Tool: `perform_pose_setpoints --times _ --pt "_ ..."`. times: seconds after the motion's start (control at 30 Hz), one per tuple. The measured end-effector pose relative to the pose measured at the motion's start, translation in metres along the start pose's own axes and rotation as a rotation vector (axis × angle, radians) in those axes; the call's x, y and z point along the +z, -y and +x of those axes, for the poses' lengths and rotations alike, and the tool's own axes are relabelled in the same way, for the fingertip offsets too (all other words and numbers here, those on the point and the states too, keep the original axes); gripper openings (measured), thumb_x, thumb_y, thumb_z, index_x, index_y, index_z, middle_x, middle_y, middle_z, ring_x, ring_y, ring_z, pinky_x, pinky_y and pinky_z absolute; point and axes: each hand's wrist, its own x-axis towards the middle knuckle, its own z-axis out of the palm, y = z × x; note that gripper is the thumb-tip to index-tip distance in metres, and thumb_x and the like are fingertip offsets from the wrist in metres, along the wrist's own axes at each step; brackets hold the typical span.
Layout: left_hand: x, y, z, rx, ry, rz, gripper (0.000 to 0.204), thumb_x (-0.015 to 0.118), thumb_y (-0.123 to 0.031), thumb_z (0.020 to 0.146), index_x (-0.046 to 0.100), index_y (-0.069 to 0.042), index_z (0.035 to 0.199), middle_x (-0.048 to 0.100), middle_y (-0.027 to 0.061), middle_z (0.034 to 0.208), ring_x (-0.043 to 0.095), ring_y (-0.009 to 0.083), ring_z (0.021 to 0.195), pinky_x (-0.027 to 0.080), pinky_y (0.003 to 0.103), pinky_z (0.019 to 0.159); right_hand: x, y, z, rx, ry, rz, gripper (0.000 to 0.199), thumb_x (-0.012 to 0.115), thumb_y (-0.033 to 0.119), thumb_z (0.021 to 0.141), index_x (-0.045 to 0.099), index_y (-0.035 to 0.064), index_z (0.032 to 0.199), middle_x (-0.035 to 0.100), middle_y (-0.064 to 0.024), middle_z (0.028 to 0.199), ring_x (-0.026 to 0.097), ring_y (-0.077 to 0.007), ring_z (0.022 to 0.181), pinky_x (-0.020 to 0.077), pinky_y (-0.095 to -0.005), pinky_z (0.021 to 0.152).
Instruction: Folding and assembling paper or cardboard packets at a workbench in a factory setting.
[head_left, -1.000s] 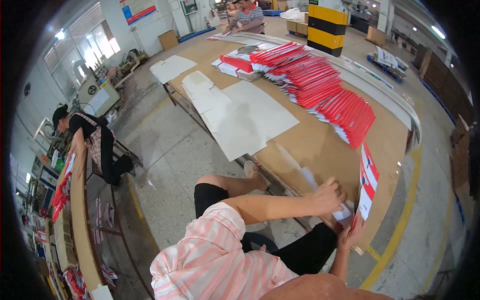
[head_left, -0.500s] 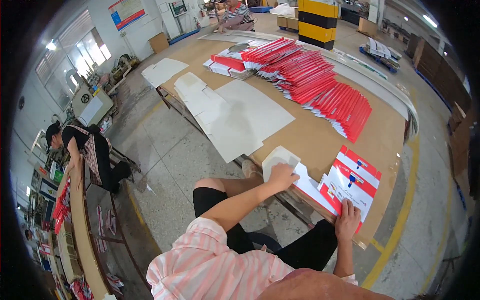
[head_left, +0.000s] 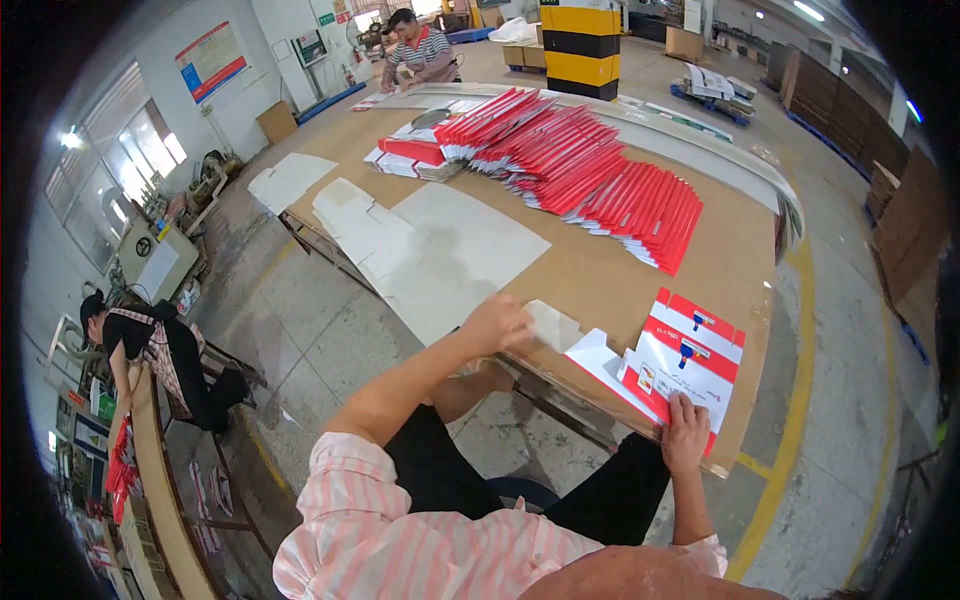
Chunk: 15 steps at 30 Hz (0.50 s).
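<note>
A flat red-and-white carton blank (head_left: 680, 365) lies open on the brown table (head_left: 600, 275), at its near right edge. My right hand (head_left: 685, 435) rests on the carton's near edge, fingers spread over the print, gripping it against the table edge. My left hand (head_left: 495, 325) reaches forward and is closed on the left end of the carton's white flap (head_left: 552, 325), which is spread out to the left. My knees in black trousers are under the table edge.
A long fanned row of red carton blanks (head_left: 600, 170) runs across the far table, with large white sheets (head_left: 440, 250) to their left. One person (head_left: 420, 50) works at the far end, another (head_left: 150, 345) bends over a bench at left. A yellow floor line (head_left: 790, 400) runs on the right.
The carton, held upright in my right hand a second ago, now lies flat and unfolded. My left hand has drawn the white flap out to the left.
</note>
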Motion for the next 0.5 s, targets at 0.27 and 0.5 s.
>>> perform_pose_setpoints --times 0.27,0.5 --pt "0.068 -0.028 -0.006 -0.342 0.045 0.398 0.025 0.055 -0.027 0.084 0.063 -0.004 0.079 0.064 0.0123 0.076 0.056 0.0269 0.068 0.046 0.040 0.065 0.010 0.003 -0.006 0.005 0.020 0.004 0.051 0.062 0.004 0.068 0.056 0.0057 0.119 0.057 -0.0093 0.120 0.051 -0.0301 0.093 0.0430 -0.0400 0.086" --pt "0.073 -0.052 -0.001 -1.041 -0.785 -1.343 0.033 0.047 -0.026 0.095 0.060 0.003 0.085 0.061 0.0082 0.075 0.056 0.0140 0.058 0.044 0.027 0.053 0.000 -0.008 -0.003 0.022 0.009 0.079 0.051 0.061 0.008 0.072 0.054 0.0046 0.122 0.057 -0.0110 0.121 0.051 -0.0309 0.090 0.0436 -0.0384 0.085"
